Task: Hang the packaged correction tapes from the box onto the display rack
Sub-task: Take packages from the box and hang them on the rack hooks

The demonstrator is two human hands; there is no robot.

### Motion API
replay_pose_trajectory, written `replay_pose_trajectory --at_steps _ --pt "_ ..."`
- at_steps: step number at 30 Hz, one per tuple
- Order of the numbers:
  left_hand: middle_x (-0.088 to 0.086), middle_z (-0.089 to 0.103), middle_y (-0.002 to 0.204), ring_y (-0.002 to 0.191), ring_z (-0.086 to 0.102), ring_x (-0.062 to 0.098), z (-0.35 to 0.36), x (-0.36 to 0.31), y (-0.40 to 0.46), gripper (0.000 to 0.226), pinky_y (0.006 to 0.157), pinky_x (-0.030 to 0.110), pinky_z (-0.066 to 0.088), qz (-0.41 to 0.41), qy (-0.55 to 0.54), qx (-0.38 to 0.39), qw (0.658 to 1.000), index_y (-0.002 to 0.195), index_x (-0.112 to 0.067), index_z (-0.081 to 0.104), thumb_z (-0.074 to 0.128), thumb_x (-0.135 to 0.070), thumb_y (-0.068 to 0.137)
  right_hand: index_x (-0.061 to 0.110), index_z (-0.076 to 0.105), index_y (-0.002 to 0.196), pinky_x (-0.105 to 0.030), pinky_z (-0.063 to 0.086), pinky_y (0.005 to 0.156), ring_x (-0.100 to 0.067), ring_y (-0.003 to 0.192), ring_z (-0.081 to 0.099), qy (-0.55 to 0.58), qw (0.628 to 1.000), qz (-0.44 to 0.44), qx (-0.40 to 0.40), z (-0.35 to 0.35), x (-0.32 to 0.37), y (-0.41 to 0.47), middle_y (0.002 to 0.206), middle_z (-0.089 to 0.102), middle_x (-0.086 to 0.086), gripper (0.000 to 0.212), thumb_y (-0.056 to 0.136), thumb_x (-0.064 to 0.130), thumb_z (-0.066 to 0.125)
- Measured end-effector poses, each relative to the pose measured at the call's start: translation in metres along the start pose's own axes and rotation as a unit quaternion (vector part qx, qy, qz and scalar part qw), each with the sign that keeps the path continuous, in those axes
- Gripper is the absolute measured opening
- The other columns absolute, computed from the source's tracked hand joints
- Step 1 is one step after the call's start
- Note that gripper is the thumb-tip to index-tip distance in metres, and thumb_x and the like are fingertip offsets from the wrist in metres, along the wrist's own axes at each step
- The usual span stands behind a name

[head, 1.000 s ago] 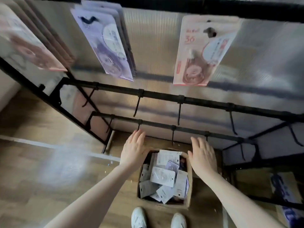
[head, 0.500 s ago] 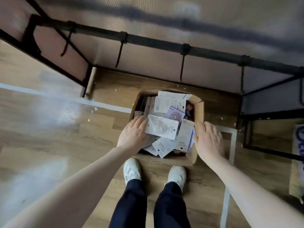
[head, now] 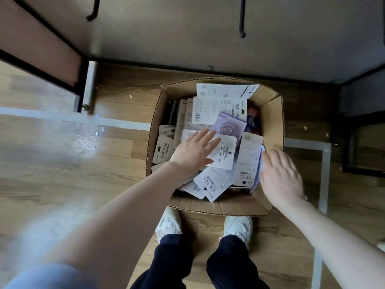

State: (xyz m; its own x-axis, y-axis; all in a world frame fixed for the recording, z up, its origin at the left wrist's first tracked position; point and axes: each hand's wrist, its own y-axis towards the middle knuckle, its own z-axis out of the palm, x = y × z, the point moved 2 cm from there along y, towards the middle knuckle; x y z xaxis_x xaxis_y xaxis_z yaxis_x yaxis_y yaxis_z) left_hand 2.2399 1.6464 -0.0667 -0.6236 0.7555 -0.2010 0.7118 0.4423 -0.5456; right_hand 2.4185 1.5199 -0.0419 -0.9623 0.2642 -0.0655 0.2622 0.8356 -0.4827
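Flat carded packs [head: 223, 151], mostly white and grey with one purple, are lying jumbled in the corrugated box [head: 273, 122] on the wood floor [head: 62, 163]. The left hand [head: 192, 152] is resting flat with straight fingers on a white pack; the right hand [head: 280, 176] is hovering relaxed over the box's right wall. Since half a second ago, the left hand has been reaching further into the box.

Open cardboard box [head: 273, 122] on floor, heaped with packaged correction tapes [head: 224, 152].

Left hand [head: 192, 152] lies flat on a white package [head: 224, 152] in the box [head: 275, 113]; right hand [head: 280, 176] at its rim.
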Motion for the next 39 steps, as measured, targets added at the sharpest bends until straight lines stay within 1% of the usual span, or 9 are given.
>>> replay_pose_trajectory --at_steps 3,7,12,16,22,27,33,36,39 --pt "0.001 -0.005 0.158 0.145 -0.004 0.021 -0.003 -0.007 0.02 0.07 0.116 0.035 0.001 0.022 0.008 0.008 1.0 0.15 -0.023 0.003 0.042 -0.042 0.096 -0.006 0.056 0.118 -0.045 0.025 0.112 -0.04 0.124 0.046 -0.01 0.999 -0.024 -0.041 0.014 -0.007 -0.003 0.124 0.055 -0.027 0.041 0.078 -0.001 0.059" --pt "0.003 0.006 0.157 0.143 0.009 0.025 -0.005 -0.013 0.034 0.076 0.115 0.037 0.013 0.033 0.012 0.003 0.999 0.15 -0.024 0.007 0.053 -0.041 0.091 -0.009 0.057 0.118 -0.037 0.008 0.116 -0.039 0.126 0.046 -0.017 0.998 -0.037 -0.052 0.018 -0.014 -0.008 0.126 0.054 -0.028 0.049 0.083 0.007 0.026" --pt "0.01 0.026 0.14 0.119 0.039 0.027 -0.008 -0.02 0.043 0.084 0.1 0.039 0.039 0.019 0.005 0.005 1.0 0.146 -0.026 0.012 0.067 -0.034 0.083 -0.009 0.056 0.119 -0.036 0.003 0.114 -0.039 0.128 0.044 -0.012 0.998 -0.039 -0.043 0.022 -0.015 -0.007 0.128 0.053 -0.028 0.053 0.084 0.01 0.021" --pt "0.006 0.046 0.123 0.108 0.045 0.024 -0.008 -0.019 0.045 0.079 0.091 0.035 0.037 0.021 0.027 -0.012 0.999 0.148 -0.033 0.005 0.059 -0.037 0.089 -0.008 0.057 0.119 -0.037 0.002 0.115 -0.039 0.129 0.042 -0.019 0.998 -0.042 -0.053 0.024 -0.015 -0.007 0.129 0.052 -0.027 0.053 0.085 0.011 0.021" --pt "0.005 0.05 0.11 0.098 0.053 0.023 -0.02 -0.005 0.032 0.044 0.069 0.03 0.04 0.073 -0.058 0.011 0.996 0.142 -0.035 0.028 0.038 -0.027 0.1 -0.002 0.059 0.118 -0.046 0.022 0.112 -0.037 0.128 0.044 -0.007 0.998 -0.046 -0.052 0.017 -0.012 -0.008 0.128 0.054 -0.024 0.053 0.084 0.013 0.022" --pt "0.006 0.056 0.11 0.092 0.058 0.028 -0.031 0.016 0.022 0.026 0.064 0.033 0.042 0.005 -0.123 -0.059 0.991 0.121 -0.015 0.051 0.039 -0.02 0.098 -0.001 0.06 0.117 -0.048 0.023 0.109 -0.038 0.125 0.047 -0.007 0.998 -0.036 -0.048 0.007 -0.007 -0.004 0.126 0.055 -0.026 0.042 0.076 0.004 0.055" --pt "0.003 0.059 0.112 0.076 0.057 0.02 -0.055 0.033 0.013 0.048 0.057 0.029 0.041 -0.011 -0.123 -0.082 0.989 0.138 -0.024 0.034 0.04 -0.009 0.094 0.001 0.063 0.11 -0.046 0.029 0.107 -0.041 0.117 0.053 -0.045 0.998 -0.05 -0.021 0.005 -0.004 0.002 0.113 0.061 -0.026 0.039 0.071 0.002 0.061" --pt "0.001 0.06 0.11 0.08 0.059 0.02 -0.061 0.038 0.01 0.04 0.061 0.032 0.048 -0.007 -0.097 -0.069 0.993 0.131 -0.023 0.045 0.039 -0.009 0.094 0.0 0.065 0.105 -0.047 0.043 0.098 -0.039 0.104 0.059 -0.054 0.994 -0.089 -0.031 0.005 0.005 0.004 0.101 0.063 -0.021 0.037 0.07 0.004 0.057" --pt "0.001 0.062 0.115 0.088 0.061 0.023 -0.062 0.043 0.01 0.031 0.064 0.029 0.043 -0.016 -0.101 -0.089 0.991 0.125 -0.017 0.051 0.044 -0.012 0.095 0.001 0.052 0.125 -0.04 0.046 0.094 -0.031 0.104 0.056 -0.026 0.997 -0.065 0.04 0.014 0.017 0.007 0.111 0.058 -0.016 0.041 0.084 0.009 0.053"
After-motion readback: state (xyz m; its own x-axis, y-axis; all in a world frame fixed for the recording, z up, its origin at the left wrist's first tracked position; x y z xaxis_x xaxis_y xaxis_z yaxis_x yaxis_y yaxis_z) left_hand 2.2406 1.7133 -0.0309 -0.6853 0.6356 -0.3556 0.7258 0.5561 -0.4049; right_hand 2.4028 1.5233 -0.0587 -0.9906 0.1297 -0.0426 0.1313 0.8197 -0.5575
